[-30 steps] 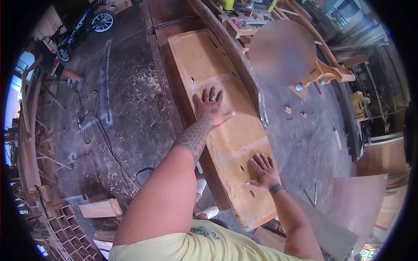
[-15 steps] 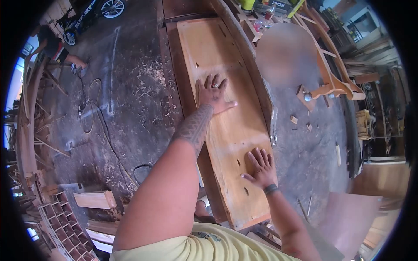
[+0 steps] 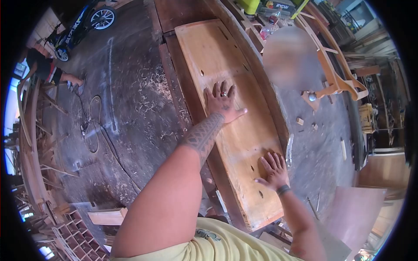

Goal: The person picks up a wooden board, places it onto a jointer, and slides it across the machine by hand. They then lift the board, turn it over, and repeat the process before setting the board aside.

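Note:
A long pale wooden board (image 3: pixel 246 152), with several small dark slots in it, lies lengthwise before me on a darker wooden frame (image 3: pixel 191 93). My left hand (image 3: pixel 223 103) rests flat near its left edge, about midway along, fingers spread and thumb pointing right. A ring shows on one finger. Closer to me, my right hand (image 3: pixel 274 172) lies palm down by the right edge with its fingers apart. Neither hand grips anything. A curved wooden side piece (image 3: pixel 261 71) runs along the board's right side.
Wood shavings (image 3: pixel 150 82) and a looped cord (image 3: pixel 98 124) lie on the dark floor to the left. Beyond them are another person (image 3: pixel 43 65) and a motorbike (image 3: pixel 80 26). An orange-brown wooden frame (image 3: pixel 333 71) and small wood blocks (image 3: pixel 300 121) are on the right.
The view has shifted and turned slightly, so the board and both hands appear farther right. My hands stay flat at about the same places on the board.

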A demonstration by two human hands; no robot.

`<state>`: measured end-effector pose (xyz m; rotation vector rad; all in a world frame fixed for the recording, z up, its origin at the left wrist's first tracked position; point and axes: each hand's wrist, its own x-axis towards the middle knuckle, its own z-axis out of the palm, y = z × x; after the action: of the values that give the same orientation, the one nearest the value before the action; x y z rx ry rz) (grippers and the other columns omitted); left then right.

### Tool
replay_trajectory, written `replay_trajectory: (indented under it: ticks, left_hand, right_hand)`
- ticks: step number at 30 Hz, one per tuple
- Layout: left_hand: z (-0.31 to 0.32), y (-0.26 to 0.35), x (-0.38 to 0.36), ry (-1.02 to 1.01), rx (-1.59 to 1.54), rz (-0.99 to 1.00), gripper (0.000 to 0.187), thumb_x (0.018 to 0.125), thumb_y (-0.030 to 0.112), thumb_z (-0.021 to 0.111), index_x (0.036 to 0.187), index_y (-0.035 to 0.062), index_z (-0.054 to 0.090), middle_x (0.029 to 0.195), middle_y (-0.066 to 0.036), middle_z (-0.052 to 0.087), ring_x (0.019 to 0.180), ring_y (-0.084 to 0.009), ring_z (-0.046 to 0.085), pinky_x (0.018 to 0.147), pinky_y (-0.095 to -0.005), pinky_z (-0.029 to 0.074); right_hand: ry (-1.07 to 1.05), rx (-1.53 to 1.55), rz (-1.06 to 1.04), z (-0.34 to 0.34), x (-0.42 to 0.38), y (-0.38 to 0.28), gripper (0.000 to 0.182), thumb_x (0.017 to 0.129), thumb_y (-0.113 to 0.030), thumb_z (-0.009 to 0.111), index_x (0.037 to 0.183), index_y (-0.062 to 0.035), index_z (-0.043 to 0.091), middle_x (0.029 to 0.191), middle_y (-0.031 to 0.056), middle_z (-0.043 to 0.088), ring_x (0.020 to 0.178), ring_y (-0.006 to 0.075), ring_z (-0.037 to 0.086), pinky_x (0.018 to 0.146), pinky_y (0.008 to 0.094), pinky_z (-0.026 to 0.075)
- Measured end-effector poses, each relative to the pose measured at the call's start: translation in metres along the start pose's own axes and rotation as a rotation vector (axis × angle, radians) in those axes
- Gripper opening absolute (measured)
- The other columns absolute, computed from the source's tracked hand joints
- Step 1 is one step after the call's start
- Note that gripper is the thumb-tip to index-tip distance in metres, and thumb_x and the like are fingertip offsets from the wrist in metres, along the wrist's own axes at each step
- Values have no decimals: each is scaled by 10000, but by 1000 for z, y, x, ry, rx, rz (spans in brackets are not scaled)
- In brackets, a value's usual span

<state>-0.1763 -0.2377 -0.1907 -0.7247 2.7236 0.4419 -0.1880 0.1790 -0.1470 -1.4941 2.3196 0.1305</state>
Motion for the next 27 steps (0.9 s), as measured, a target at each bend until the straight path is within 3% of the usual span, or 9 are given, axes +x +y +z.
replay_trajectory:
  ticks: [4, 7, 11, 15, 19, 27]
  left_hand:
    - [-9, -3, -2, -44, -23, 12, 1219, 963, 912, 544, 1857, 188, 142, 1933, -161, 56, 1771, -426, 47, 1352, -764, 70]
    - [-11, -6, 2, -40, -38, 19, 1219, 964, 907, 550, 1857, 187, 139, 1932, -165, 59, 1770, -431, 44, 1350, -769, 63]
    - [-3, -7, 3, -8, -60, 21, 1230, 954, 907, 565, 1856, 184, 144, 1930, -169, 68, 1769, -440, 44, 1341, -784, 53]
    - [-5, -8, 5, -10, -78, 10, 1248, 937, 912, 584, 1854, 183, 152, 1926, -176, 98, 1764, -449, 63, 1336, -793, 61]
    - [-7, -9, 7, 20, -61, 9, 1254, 920, 918, 602, 1849, 186, 184, 1923, -167, 129, 1759, -448, 92, 1335, -791, 76]
    - [-5, -6, 8, 51, -31, -11, 1234, 914, 917, 614, 1844, 208, 219, 1920, -156, 152, 1756, -433, 132, 1341, -779, 92]
  right_hand:
    - [-9, -2, 9, 0, 3, -1, 1111, 902, -925, 611, 1708, -166, 519, 1788, 211, 426, 1682, 473, 312, 1404, 630, 140]
    - [-3, -22, 28, -1, 6, -2, 1079, 901, -952, 582, 1706, -236, 539, 1779, 169, 464, 1679, 428, 356, 1403, 628, 142]
    - [-28, -6, 29, 0, 7, 0, 1084, 919, -952, 555, 1721, -225, 511, 1801, 175, 429, 1694, 428, 322, 1412, 614, 117]
    - [26, -24, -11, 0, 11, 1, 1091, 891, -897, 650, 1688, -161, 537, 1767, 223, 452, 1655, 492, 354, 1382, 648, 191]
    - [-7, -15, -8, 1, 12, 3, 1100, 904, -897, 636, 1719, -170, 501, 1779, 235, 432, 1662, 506, 332, 1385, 647, 175]
    - [-100, 15, 59, -15, 18, -5, 1082, 942, -932, 552, 1767, -240, 439, 1843, 143, 355, 1729, 422, 240, 1407, 621, 122]
